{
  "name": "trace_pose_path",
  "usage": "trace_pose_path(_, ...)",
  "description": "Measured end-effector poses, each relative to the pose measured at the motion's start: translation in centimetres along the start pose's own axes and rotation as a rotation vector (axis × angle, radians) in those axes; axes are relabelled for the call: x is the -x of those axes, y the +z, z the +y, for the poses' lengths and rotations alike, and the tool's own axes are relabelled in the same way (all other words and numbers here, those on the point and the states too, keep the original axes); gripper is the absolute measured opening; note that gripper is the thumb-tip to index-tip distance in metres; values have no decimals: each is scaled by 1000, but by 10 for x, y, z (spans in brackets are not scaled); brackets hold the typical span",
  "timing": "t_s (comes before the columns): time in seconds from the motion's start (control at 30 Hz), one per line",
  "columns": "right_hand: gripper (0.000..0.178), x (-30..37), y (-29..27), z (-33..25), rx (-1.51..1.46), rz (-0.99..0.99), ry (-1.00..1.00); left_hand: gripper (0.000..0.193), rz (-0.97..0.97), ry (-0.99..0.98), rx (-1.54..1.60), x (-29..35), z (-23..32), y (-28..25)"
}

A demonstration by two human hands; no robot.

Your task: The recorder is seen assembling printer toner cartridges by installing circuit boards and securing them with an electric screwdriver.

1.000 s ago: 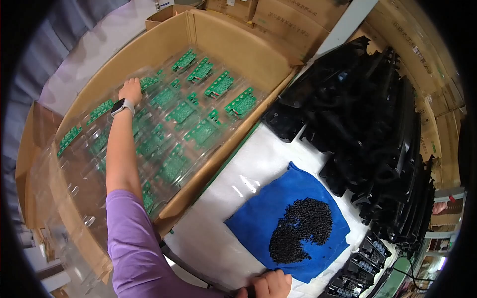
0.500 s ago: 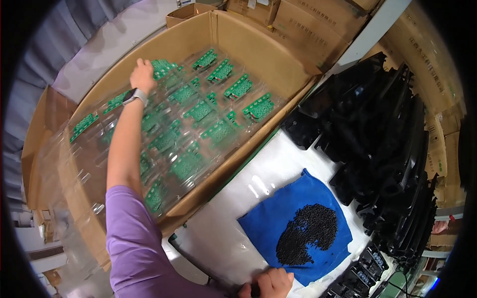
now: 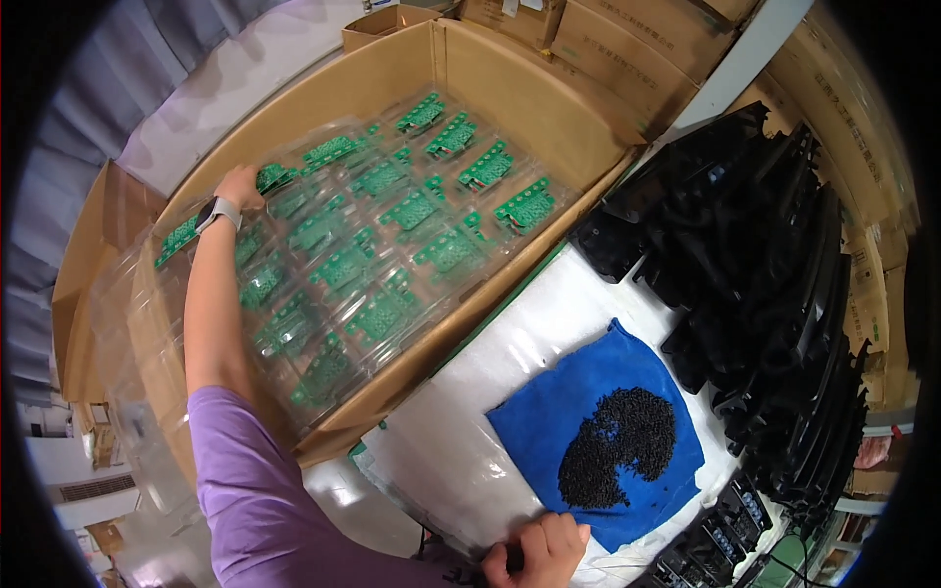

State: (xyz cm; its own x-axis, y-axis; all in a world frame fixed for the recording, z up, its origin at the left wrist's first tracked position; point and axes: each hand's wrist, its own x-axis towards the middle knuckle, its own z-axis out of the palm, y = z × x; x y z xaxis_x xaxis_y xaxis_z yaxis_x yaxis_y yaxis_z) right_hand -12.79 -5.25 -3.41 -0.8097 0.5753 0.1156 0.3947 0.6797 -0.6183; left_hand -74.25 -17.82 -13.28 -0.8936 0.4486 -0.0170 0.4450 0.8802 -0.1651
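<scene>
My left hand (image 3: 239,187) reaches into the far left of a large cardboard box, its fingers closed at the edge of a green circuit board (image 3: 275,177). That board looks darker and tilted; the fingertips are partly hidden. Around it, more green circuit boards (image 3: 346,267) sit in the pockets of a clear plastic tray (image 3: 312,400). My right hand (image 3: 545,552) rests at the table's near edge with curled fingers, beside the lower corner of a blue cloth (image 3: 539,412). What those fingers hold, if anything, is hidden. Many small black pieces (image 3: 627,441) lie heaped on the cloth.
The cardboard box (image 3: 534,108) stands left of the white-covered table (image 3: 441,441). Long black plastic parts (image 3: 725,235) are piled along the table's right side. Smaller black parts (image 3: 720,529) lie near the lower right. Stacked cartons (image 3: 627,44) stand behind.
My left hand has moved left and nearer along the tray's far row, from one board to another. My right hand stays by the cloth. The whole view has shifted slightly.
</scene>
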Motion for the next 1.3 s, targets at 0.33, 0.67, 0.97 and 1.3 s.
trace_pose_path(0.33, 22, 1, 0, -1, -13, 10, 5, 65, -263, 95, -102, 9, 15, -31)
trace_pose_path(0.67, 18, -7, -4, -1, -15, 9, -3, 53, 20, -97, 175, -7, 15, -37)
trace_pose_path(0.97, 16, -8, -2, 1, -32, 37, -49, 75, -6, -77, 257, -42, 118, -23)
trace_pose_path(1.3, 18, -14, -3, 2, -30, 35, -36, 53, -113, 36, 168, -71, 131, 5)
